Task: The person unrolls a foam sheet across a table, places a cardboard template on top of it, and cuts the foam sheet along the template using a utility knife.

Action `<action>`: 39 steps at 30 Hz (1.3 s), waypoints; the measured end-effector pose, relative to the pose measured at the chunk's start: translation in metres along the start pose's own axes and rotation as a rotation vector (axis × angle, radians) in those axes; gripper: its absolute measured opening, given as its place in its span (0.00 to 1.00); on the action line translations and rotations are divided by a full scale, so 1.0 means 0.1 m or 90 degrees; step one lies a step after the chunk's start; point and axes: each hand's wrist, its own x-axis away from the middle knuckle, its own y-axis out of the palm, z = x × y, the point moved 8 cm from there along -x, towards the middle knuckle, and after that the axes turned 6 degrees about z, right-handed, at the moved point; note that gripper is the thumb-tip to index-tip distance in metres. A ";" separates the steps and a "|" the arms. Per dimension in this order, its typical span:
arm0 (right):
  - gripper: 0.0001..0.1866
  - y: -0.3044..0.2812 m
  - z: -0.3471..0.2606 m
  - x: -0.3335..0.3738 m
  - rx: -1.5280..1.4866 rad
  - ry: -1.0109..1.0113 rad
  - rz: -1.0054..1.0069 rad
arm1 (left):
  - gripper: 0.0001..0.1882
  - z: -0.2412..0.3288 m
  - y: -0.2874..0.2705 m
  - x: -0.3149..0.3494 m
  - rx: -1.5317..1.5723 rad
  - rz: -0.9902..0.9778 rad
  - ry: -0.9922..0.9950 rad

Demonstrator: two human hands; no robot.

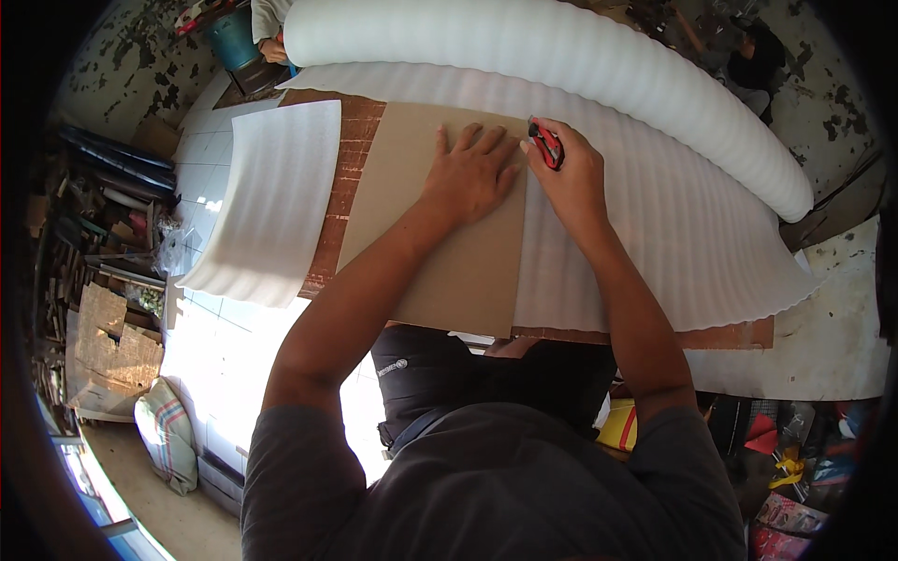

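A brown cardboard sheet lies over white foam sheeting on the work surface. My left hand rests flat on the cardboard near its far right part, fingers spread. In my right hand is a red and black utility knife, held at the cardboard's far right corner, where the foam begins. Whether the blade touches the foam cannot be made out. The foam sheet runs on from a thick white foam roll across the far side.
A separate piece of white foam lies to the left on the reddish-brown board. Another person's hand is by the roll's left end. A second person is at the far right. Scrap wood and cardboard pile up at the left.
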 end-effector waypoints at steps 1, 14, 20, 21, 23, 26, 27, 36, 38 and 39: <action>0.17 0.02 0.00 -0.01 0.012 -0.004 -0.005 | 0.29 -0.01 0.01 0.00 -0.008 -0.007 -0.002; 0.15 0.03 0.02 0.10 0.006 -0.018 -0.020 | 0.29 -0.02 0.02 0.00 -0.007 -0.038 -0.031; 0.16 -0.01 -0.05 0.20 0.028 0.019 -0.047 | 0.29 -0.01 0.03 0.00 -0.004 -0.046 -0.024; 0.16 -0.02 -0.08 0.22 0.028 0.018 -0.051 | 0.29 -0.01 0.03 -0.01 -0.005 -0.046 -0.024; 0.17 -0.04 -0.15 0.26 0.023 0.037 -0.078 | 0.30 -0.02 0.04 -0.01 -0.004 -0.046 -0.025; 0.18 -0.11 -0.24 0.36 0.018 0.021 -0.077 | 0.30 -0.01 0.04 -0.02 -0.006 -0.044 -0.025; 0.18 -0.13 -0.27 0.40 0.019 0.022 -0.078 | 0.29 -0.01 0.04 -0.02 -0.007 -0.045 -0.024; 0.20 -0.34 -0.63 0.82 0.020 0.061 -0.119 | 0.30 0.02 0.07 -0.01 -0.015 -0.031 -0.026; 0.20 -0.37 -0.70 0.92 0.014 0.064 -0.128 | 0.30 0.03 0.08 -0.01 -0.014 -0.030 -0.027; 0.20 -0.38 -0.73 0.96 0.016 0.067 -0.132 | 0.31 0.04 0.08 -0.03 -0.026 -0.025 -0.026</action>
